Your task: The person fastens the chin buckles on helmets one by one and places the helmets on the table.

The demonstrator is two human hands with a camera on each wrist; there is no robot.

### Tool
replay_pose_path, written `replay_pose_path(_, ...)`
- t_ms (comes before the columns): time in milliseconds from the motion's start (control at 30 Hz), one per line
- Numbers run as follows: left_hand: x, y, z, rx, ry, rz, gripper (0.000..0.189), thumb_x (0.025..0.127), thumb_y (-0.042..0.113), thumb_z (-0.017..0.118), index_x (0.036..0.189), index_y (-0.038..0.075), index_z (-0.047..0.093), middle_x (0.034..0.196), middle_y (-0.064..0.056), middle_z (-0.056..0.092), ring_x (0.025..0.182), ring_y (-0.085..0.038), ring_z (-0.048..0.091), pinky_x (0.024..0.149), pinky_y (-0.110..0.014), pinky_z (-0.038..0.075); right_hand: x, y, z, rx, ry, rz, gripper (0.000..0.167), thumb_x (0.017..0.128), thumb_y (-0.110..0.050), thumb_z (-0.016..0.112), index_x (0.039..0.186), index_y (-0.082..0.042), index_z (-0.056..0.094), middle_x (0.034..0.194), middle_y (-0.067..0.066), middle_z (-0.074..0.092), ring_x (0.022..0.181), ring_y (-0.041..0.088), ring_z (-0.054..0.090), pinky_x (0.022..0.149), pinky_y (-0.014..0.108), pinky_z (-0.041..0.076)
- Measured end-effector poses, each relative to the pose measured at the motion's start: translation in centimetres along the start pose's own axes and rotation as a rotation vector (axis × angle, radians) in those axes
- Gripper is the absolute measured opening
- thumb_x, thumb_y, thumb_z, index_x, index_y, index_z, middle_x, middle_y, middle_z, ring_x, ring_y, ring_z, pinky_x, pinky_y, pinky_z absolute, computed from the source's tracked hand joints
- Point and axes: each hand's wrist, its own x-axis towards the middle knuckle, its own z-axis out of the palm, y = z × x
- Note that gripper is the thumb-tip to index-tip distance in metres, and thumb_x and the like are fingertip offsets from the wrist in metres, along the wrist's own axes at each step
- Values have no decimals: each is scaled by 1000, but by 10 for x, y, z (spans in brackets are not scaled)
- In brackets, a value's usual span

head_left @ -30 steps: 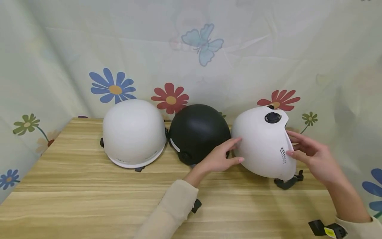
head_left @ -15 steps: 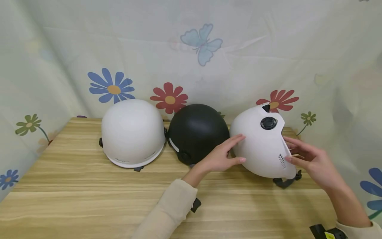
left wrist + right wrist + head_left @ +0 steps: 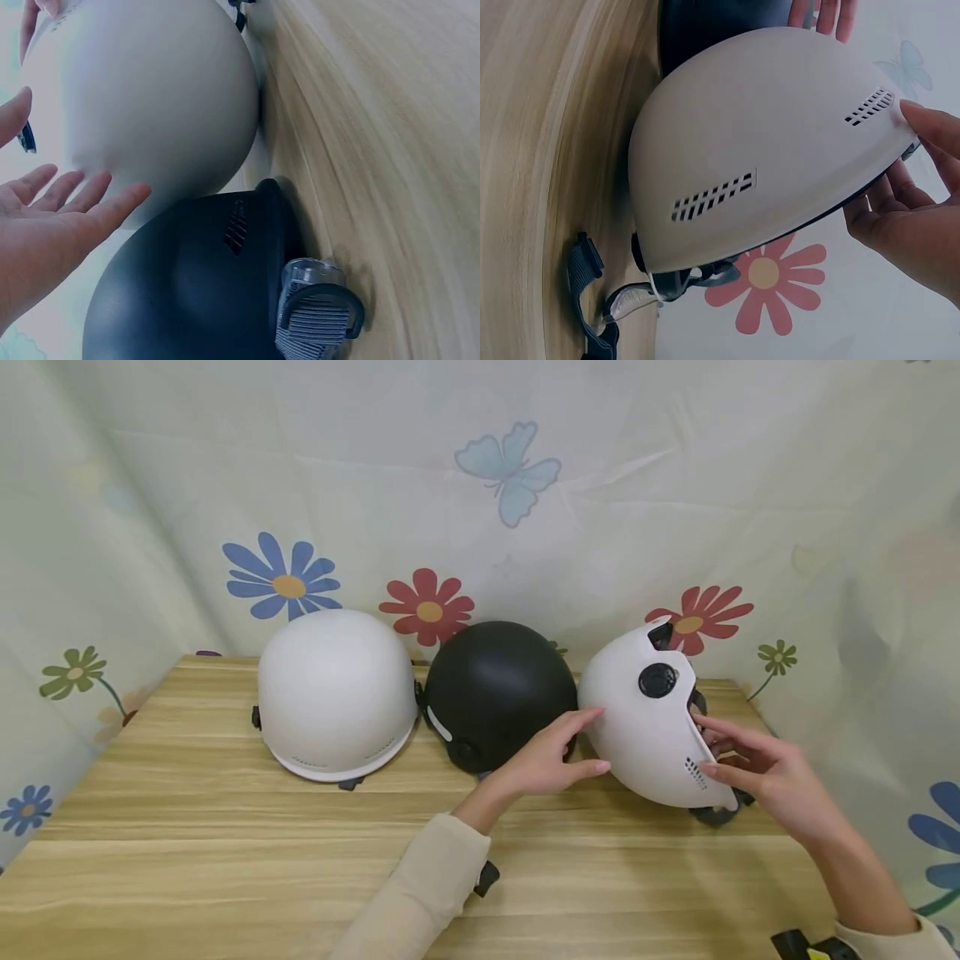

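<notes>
A white helmet [image 3: 637, 743] lies tilted on its side at the right, its open underside facing right. My right hand [image 3: 772, 781] pinches its rim, thumb on the outer shell near the vent holes and fingers inside; the right wrist view shows this grip on the rim [image 3: 817, 214]. My left hand [image 3: 547, 760] is at the shell's left side with fingers extended; whether the fingertips press on it I cannot tell. Beside it stands a black helmet [image 3: 495, 689], partly behind my left hand. Dark chin straps [image 3: 585, 285] hang from the tilted helmet onto the table.
Another white helmet [image 3: 337, 693] stands upright at the left, close beside the black one. All rest on a wood-grain table [image 3: 225, 860]. A flowered curtain [image 3: 637, 527] hangs directly behind and along the sides. A clear-and-grey buckle piece [image 3: 315, 307] sits by the black helmet's edge.
The right white helmet has tipped further over to the left, exposing more of its underside. My right hand has moved left and slightly down with the rim. My left hand has barely moved.
</notes>
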Motion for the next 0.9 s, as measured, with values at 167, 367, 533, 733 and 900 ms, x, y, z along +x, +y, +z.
replay_pose_path(167,0,-4,2,7,0,-7,68,86,27,64,143,12,30,139,-6,37,125,-18,38,98,-28,36,1,2,5,16,-17,4,46,83,3,63,128,-3,52,96,0,55,83,12,53,68,20,49)
replay_pose_path(367,0,-5,4,-16,9,-9,67,86,26,64,143,12,30,137,-7,39,124,-18,39,95,-29,39,0,4,10,-32,-19,-2,44,82,0,65,125,-3,55,94,0,55,80,13,52,66,20,48)
replay_pose_path(533,1,-3,5,-45,5,1,69,86,25,65,143,13,29,140,-5,36,125,-18,38,94,-30,41,0,4,16,-74,2,-43,44,79,1,68,122,-3,58,91,0,57,78,11,52,62,19,46)
replay_pose_path(733,3,-3,7,-64,-6,9,72,85,24,66,144,13,26,143,-5,34,126,-17,38,95,-31,40,-2,9,19,-150,-6,-14,43,80,-6,69,121,-8,59,94,2,56,78,11,49,57,22,44)
replay_pose_path(900,3,-5,10,-93,-9,9,74,85,24,66,145,15,23,145,-4,30,126,-16,39,96,-28,38,-4,14,23,-190,-14,-33,43,78,-5,71,119,-7,61,92,2,56,77,11,47,59,22,43)
